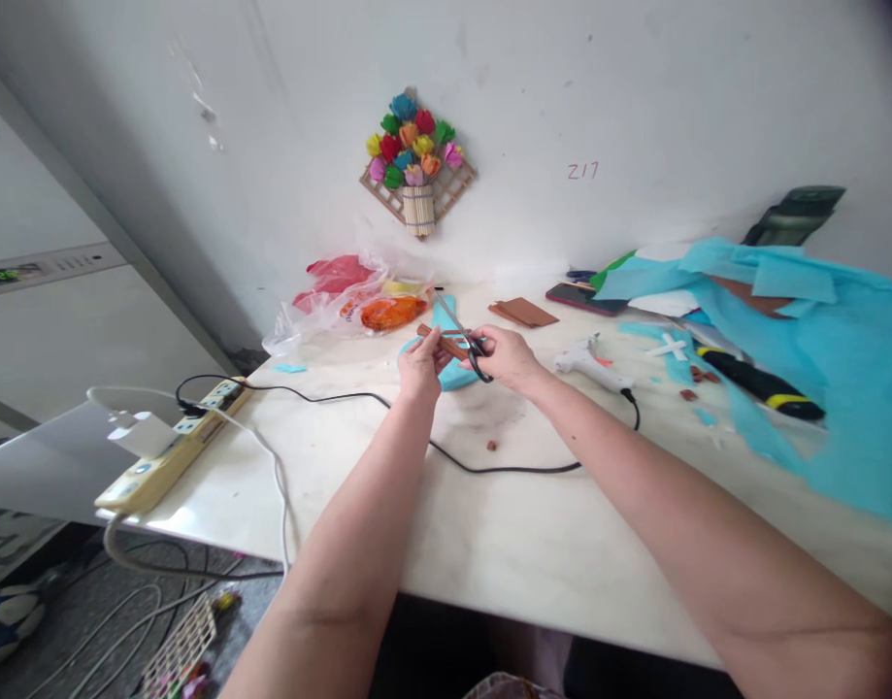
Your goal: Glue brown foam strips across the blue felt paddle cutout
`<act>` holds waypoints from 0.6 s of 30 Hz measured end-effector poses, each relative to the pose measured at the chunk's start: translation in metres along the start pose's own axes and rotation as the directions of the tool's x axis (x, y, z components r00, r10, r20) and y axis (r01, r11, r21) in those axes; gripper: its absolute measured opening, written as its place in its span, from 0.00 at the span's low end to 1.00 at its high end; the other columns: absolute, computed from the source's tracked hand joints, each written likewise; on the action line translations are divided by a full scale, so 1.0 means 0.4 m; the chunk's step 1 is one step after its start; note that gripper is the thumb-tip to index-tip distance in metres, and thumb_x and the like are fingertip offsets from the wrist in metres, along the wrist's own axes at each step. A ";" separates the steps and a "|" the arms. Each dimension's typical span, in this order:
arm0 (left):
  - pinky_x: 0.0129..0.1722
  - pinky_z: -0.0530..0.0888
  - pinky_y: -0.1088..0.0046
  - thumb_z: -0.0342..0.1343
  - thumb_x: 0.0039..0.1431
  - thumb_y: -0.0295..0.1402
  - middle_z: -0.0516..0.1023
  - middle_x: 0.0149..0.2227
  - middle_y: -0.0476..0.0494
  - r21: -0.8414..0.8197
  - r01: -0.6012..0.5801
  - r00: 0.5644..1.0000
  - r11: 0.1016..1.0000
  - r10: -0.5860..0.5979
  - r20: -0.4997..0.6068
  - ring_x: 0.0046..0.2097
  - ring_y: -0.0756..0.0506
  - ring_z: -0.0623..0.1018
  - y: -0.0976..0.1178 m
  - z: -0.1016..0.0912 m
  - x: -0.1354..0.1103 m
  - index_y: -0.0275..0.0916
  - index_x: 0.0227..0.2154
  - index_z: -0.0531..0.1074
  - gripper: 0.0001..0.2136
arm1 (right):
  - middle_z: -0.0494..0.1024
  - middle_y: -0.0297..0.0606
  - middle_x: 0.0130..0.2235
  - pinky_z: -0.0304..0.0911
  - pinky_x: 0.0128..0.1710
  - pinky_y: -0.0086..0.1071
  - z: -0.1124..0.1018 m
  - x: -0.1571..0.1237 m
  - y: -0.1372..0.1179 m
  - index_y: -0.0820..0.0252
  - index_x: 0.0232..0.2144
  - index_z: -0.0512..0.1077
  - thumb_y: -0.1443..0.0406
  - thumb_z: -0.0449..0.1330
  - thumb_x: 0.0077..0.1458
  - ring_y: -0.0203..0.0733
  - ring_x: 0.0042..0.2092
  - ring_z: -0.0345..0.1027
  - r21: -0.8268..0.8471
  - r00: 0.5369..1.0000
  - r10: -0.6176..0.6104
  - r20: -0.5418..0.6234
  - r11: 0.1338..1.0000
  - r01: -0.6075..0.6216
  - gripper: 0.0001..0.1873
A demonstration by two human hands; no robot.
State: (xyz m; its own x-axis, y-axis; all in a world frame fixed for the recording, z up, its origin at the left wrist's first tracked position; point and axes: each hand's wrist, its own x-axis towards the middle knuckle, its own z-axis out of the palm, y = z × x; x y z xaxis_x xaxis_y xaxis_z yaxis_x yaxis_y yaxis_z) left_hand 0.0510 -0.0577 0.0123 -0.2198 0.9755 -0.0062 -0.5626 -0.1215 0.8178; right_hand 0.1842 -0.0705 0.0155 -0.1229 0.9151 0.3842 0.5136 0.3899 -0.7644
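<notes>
Fingers of our left hand (pixel 419 369) pinching a narrow brown strip (pixel 452 348), those of our right hand (pixel 509 357) curled round black-handled metal scissors (pixel 476 355) at the strip's four-o'clock end, blades (pixel 450 311) toward eleven, brown rectangular sheets (pixel 527 313) at two, white glue gun (pixel 589 361) at three.

Strip (pixel 454 348) is showing brown, scissor handles (pixel 478 361) black. At 3 o'clock, sheeting (pixel 860 398) is showing turquoise; at 8, ball (pixel 7 621) blue-and-white.

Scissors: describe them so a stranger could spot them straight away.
Find the pale table below the flower decoration on the wall. Above it, the right grip holds the scissors. Black handles and slim metal blades set them apart from the brown strip in the left grip.
</notes>
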 end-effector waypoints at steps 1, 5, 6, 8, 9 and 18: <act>0.24 0.68 0.79 0.61 0.41 0.31 0.68 0.16 0.52 -0.001 0.002 1.000 1.000 -0.002 -0.011 0.21 0.53 0.72 -0.001 0.001 -0.001 0.33 0.21 0.66 0.10 | 0.77 0.34 0.30 0.60 0.30 0.29 0.003 -0.002 -0.003 0.55 0.37 0.71 0.60 0.66 0.34 0.41 0.33 0.70 -0.084 1.000 -0.005 -0.030 0.996 0.003 0.22; 0.23 0.69 0.80 0.61 0.41 0.31 0.66 0.15 0.54 -0.010 0.014 0.999 1.000 -0.015 -0.035 0.19 0.55 0.71 -0.005 0.003 0.000 0.33 0.20 0.64 0.10 | 0.78 0.33 0.31 0.58 0.29 0.30 0.010 -0.015 -0.022 0.51 0.38 0.71 0.59 0.63 0.38 0.44 0.36 0.70 -0.299 0.995 -0.028 -0.099 0.954 -0.003 0.19; 0.23 0.69 0.80 0.61 0.41 0.30 0.65 0.15 0.54 -0.013 0.018 0.999 1.000 -0.019 -0.043 0.19 0.55 0.70 -0.007 0.003 0.001 0.33 0.20 0.64 0.10 | 0.78 0.34 0.31 0.58 0.29 0.30 0.011 -0.016 -0.025 0.51 0.38 0.71 0.59 0.62 0.40 0.44 0.36 0.70 -0.320 0.994 -0.033 -0.107 0.947 -0.003 0.18; 0.22 0.69 0.80 0.61 0.41 0.30 0.64 0.14 0.55 -0.011 0.025 0.998 1.000 -0.026 -0.061 0.18 0.55 0.69 -0.010 0.004 0.003 0.34 0.19 0.64 0.10 | 0.78 0.34 0.31 0.58 0.29 0.30 0.013 -0.017 -0.027 0.51 0.38 0.71 0.60 0.61 0.41 0.43 0.35 0.70 -0.335 0.993 -0.038 -0.113 0.942 -0.002 0.17; 0.22 0.69 0.80 0.61 0.41 0.30 0.63 0.14 0.56 -0.007 0.027 0.997 1.000 -0.027 -0.069 0.18 0.55 0.69 -0.011 0.005 0.004 0.34 0.19 0.63 0.11 | 0.78 0.33 0.30 0.58 0.29 0.30 0.013 -0.017 -0.026 0.51 0.37 0.71 0.60 0.61 0.41 0.43 0.34 0.70 -0.328 0.993 -0.036 -0.111 0.945 -0.002 0.16; 0.31 0.73 0.72 0.63 0.39 0.37 0.75 0.26 0.46 0.167 0.210 0.894 0.963 -0.258 0.365 0.28 0.50 0.74 0.008 -0.019 -0.004 0.35 0.29 0.71 0.14 | 0.75 0.33 0.25 0.61 0.27 0.29 -0.008 0.004 0.010 0.60 0.35 0.70 0.65 0.63 0.36 0.39 0.29 0.68 0.083 1.000 -0.003 -0.024 0.997 0.005 0.18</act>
State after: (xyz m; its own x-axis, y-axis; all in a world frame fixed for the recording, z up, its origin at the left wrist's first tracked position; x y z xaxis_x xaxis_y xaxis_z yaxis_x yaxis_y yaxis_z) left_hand 0.0434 -0.0610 0.0104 0.2398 0.9708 -0.0066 -0.4551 0.1184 0.8825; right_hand 0.1889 -0.0676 0.0147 -0.1044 0.9112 0.3984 0.4406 0.4015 -0.8029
